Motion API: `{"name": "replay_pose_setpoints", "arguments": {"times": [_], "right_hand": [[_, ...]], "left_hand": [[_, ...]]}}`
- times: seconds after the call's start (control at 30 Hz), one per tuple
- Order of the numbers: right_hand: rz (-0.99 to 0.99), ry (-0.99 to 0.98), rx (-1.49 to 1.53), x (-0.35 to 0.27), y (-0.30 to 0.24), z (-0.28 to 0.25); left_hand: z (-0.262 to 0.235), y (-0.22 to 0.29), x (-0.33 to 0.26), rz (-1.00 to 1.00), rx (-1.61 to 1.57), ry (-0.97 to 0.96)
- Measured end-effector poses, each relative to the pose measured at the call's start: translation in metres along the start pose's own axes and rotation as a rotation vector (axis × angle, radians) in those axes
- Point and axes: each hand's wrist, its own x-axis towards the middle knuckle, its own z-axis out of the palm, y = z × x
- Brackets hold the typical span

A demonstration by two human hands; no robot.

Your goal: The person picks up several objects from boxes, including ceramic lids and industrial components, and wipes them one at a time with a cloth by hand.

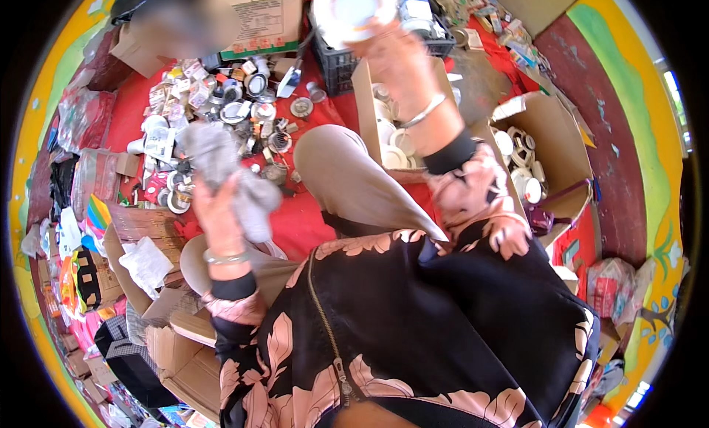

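My left hand [219,214] is closed around a bunched grey cloth [214,153], blurred by motion, above the red sheet. Up at the far side, my right hand [395,59] grips a round white light fitting [356,5] by its near edge. The fitting has a pale face with a tan ring and is smeared by motion. It is over the left part of a black plastic crate [336,70]. In the same crate, to its right, is a white and blue item [416,13].
A heap of small lamp parts [236,107] covers the red sheet [295,220] at far left. Cardboard boxes with white round fittings [399,146] and white rings [523,144] stand to the right. More open boxes [173,354] lie at near left. A blurred shape is at top left.
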Motion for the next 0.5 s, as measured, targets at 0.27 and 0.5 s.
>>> {"name": "replay_pose_setpoints", "arguments": {"times": [0.27,0.5], "right_hand": [[0.169,0.212,-0.692,-0.038,-0.068,-0.202],[0.48,0.326,-0.704,-0.063,-0.007,-0.281]], "left_hand": [[-0.051,0.005,-0.017,-0.057,-0.129,0.232],[-0.036,-0.019,-0.006,-0.1,-0.023,0.154]]}}
